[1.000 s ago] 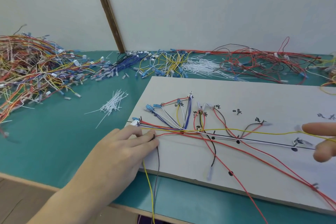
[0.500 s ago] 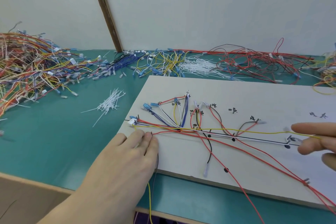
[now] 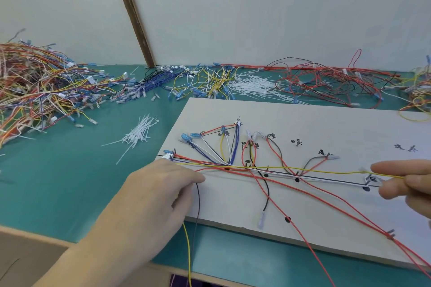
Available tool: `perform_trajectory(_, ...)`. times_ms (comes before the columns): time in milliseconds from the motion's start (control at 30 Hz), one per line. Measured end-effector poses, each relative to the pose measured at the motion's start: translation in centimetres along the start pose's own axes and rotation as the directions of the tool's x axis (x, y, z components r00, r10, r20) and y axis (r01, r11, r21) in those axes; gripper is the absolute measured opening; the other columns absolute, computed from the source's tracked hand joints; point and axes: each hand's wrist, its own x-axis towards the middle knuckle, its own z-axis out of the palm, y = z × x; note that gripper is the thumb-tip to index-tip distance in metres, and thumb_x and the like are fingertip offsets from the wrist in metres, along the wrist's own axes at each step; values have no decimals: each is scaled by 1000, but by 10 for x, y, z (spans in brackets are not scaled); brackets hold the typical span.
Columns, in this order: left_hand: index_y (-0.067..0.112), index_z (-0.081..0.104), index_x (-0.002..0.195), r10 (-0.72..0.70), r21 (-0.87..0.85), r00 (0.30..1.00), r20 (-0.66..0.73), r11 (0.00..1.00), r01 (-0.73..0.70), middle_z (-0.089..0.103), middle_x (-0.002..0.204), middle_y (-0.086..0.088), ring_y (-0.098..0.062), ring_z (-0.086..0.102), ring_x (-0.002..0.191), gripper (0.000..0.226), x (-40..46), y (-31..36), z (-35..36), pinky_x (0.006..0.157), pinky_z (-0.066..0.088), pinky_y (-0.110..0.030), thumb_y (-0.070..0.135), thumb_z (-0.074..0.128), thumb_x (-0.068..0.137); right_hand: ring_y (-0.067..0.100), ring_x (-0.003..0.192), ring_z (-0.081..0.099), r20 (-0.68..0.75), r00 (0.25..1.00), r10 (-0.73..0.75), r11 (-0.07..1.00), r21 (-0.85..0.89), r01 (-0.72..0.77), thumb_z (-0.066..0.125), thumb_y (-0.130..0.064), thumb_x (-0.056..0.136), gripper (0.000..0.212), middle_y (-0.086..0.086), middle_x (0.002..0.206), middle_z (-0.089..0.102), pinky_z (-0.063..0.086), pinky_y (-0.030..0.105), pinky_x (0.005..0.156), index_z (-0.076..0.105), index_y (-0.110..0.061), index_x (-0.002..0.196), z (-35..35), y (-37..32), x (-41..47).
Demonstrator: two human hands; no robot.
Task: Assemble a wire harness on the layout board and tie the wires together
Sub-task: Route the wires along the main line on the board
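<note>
A pale layout board (image 3: 303, 119) lies on the green table, with coloured wires (image 3: 233, 147) routed over nails and black marks. My left hand (image 3: 151, 198) rests on the board's left end, its fingers pressing down on wires there; a yellow and a black wire hang from under it over the table's edge. My right hand (image 3: 405, 184) at the right edge pinches a yellow wire (image 3: 291, 168) that runs stretched along the main trunk line. Red wires (image 3: 338, 198) trail diagonally to the lower right.
A small heap of white cable ties (image 3: 137, 135) lies left of the board. A big tangle of mixed wires (image 3: 35, 86) fills the far left. Blue, yellow and red wire bundles and more ties (image 3: 256, 86) line the back wall. The table's wooden front edge (image 3: 35, 235) runs below.
My left hand shifted slightly and its fingers closed together on the wires at the board's left end. My right hand drew in a little, holding the yellow wire taut.
</note>
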Motion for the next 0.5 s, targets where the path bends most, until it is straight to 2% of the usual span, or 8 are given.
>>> perform_trajectory(67,34,81,92,-124,-112,992,-1,986,123,73,85,25,11,59,81,22,4,-4,2,73,45,-7,14,72,90,27,56,6,-50,999,23,1000,5,-23,40,-1,100,43,28,91,72,17,28,56,80,-13,110,1,-1,4)
perform_trajectory(100,36,80,90,-187,-175,982,4,967,185,73,81,27,10,58,76,21,7,-6,3,69,42,-4,16,77,87,27,57,5,-56,998,35,999,11,-34,39,-1,101,44,27,92,72,17,28,56,80,-14,109,2,0,4)
perform_trajectory(200,37,77,83,-312,-274,950,5,913,302,71,75,28,5,57,59,20,13,-10,10,58,40,-3,19,83,83,27,58,5,-55,997,61,998,16,-60,39,0,101,44,27,91,72,17,28,56,80,-14,108,1,2,4)
perform_trajectory(267,37,75,79,-343,-293,939,2,898,329,71,73,26,3,60,60,18,16,-11,13,54,40,-4,21,83,80,26,58,5,-58,996,75,997,21,-73,39,0,101,44,27,91,72,17,27,57,80,-14,109,-1,4,4)
perform_trajectory(367,39,74,80,-345,-218,937,49,912,347,66,82,26,-2,64,73,17,18,-14,17,61,44,-13,29,87,77,27,58,6,-34,998,52,999,20,-51,44,-3,98,39,28,92,71,18,29,57,79,-15,111,-1,8,6)
perform_trajectory(433,38,74,78,-363,-217,929,71,903,370,66,82,27,-1,64,73,17,18,-16,18,61,43,-13,28,88,77,26,56,7,-8,1000,15,1000,16,-15,53,-13,89,35,28,93,71,17,29,58,79,-16,113,1,10,6)
perform_trajectory(500,36,75,78,-362,-216,929,70,904,369,67,80,27,-1,64,72,16,16,-17,19,59,43,-13,27,88,78,25,55,7,2,1000,-15,1000,21,15,57,-21,80,41,28,95,72,17,28,59,78,-17,115,2,11,7)
